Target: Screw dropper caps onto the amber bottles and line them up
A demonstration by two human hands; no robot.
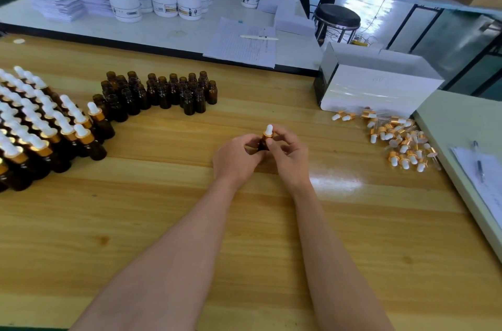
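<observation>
Over the middle of the wooden table (190, 222), we hold one amber bottle (262, 145) just above the surface, between both hands. Our left hand (236, 159) curls round the dark glass body and steadies it, while our right hand (288, 159) pinches the gold collar of the dropper cap (269, 131) sitting on its neck, the white bulb poking up above the fingertips. We judge this to be the screwing step. Whether the thread is fully seated we cannot tell, since the fingers cover the joint. Off to the left stand the finished, capped bottles (40, 135) in close rows, and behind them, further along, a cluster of open bottles (163, 91) waits without caps. The loose dropper caps (402, 140) lie scattered at the right, just in front of a white box (375, 86). Next, we would want the collar turned snug but not forced, then the bottle carried left and set upright at the near end of a row, touching its neighbours without tipping them — and after that, a reach for one open bottle and one loose cap.
</observation>
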